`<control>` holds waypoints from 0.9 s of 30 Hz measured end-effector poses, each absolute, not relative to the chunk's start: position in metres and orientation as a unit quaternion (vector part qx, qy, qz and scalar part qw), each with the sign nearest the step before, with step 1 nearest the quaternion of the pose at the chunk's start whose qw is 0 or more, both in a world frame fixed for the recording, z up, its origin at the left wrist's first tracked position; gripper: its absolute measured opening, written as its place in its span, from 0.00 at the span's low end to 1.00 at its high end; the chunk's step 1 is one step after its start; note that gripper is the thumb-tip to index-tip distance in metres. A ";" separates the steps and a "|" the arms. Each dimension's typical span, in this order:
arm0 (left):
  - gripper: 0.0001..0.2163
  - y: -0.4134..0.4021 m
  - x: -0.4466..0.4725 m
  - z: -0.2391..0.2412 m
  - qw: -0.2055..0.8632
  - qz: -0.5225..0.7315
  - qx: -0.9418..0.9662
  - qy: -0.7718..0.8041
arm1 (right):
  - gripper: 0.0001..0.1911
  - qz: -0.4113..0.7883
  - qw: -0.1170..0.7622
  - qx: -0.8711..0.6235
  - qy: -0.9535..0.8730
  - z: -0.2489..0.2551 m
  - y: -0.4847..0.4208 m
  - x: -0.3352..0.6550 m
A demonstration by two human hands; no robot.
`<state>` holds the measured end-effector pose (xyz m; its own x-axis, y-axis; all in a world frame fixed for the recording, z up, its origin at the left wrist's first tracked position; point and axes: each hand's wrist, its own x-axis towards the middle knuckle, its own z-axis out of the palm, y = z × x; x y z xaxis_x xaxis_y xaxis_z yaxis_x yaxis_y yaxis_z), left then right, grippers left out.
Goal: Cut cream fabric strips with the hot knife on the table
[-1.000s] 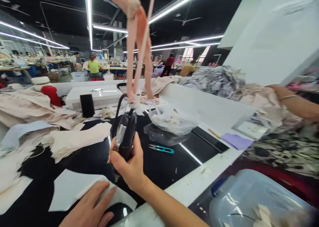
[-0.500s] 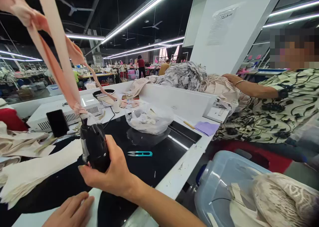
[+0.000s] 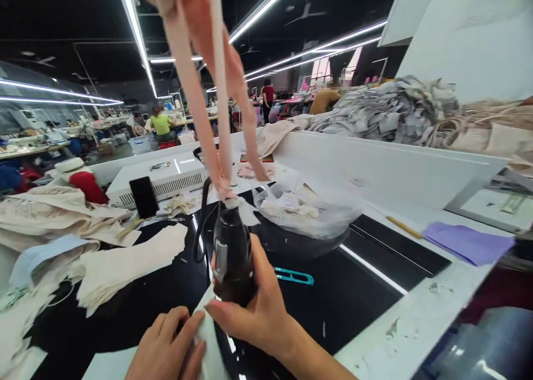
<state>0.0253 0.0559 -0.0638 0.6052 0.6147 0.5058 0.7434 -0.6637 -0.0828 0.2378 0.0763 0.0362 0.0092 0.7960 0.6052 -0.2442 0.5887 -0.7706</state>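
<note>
My right hand (image 3: 266,313) is wrapped round a black hand-held power tool (image 3: 231,258), upright over the dark glossy tabletop (image 3: 328,308). Knotted pink fabric strips (image 3: 200,108) run upward from its top, and its lower end is hidden. My left hand (image 3: 160,346), fingers bent and close together, is on a white fabric piece (image 3: 212,344) right beside the tool, with the thumb and index finger at its edge. Turquoise thread snips (image 3: 295,276) lie just beyond my right hand, their blades partly covered by it.
Stacked cream fabric pieces (image 3: 133,263) and crumpled cloth lie on the left. A phone (image 3: 144,196) leans against a white vented box (image 3: 166,177). Ahead is a clear plastic bag (image 3: 308,213) of scraps; to the right, a purple cloth (image 3: 468,242). Grey fabric (image 3: 383,113) is heaped behind the low partition.
The view has swung left, and the co-worker on the right is out of sight. The tool in my right hand is now close beside my left hand, whose fingers are more bent.
</note>
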 end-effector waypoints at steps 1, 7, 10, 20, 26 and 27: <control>0.15 0.052 0.028 -0.058 0.128 -0.212 -0.880 -0.406 | 0.22 0.400 0.667 -0.235 -0.583 0.036 0.075 0.239; 0.16 0.037 0.037 -0.034 0.072 -0.112 -0.868 -0.478 | 0.17 0.353 0.696 -0.286 -0.556 0.038 0.061 0.241; 0.17 0.033 0.040 -0.025 0.056 -0.053 -0.856 -0.512 | 0.15 0.365 0.716 -0.266 -0.533 0.038 0.051 0.239; 0.16 0.017 0.032 -0.013 0.169 -0.033 -0.836 -0.521 | 0.20 0.412 0.731 -0.204 -0.503 0.031 0.038 0.220; 0.11 0.012 0.029 -0.007 0.186 -0.141 -0.886 -0.400 | 0.20 0.412 0.732 -0.206 -0.502 0.027 0.039 0.215; 0.13 0.012 0.031 -0.007 0.155 -0.159 -0.904 -0.364 | 0.20 0.410 0.733 -0.206 -0.503 0.027 0.039 0.215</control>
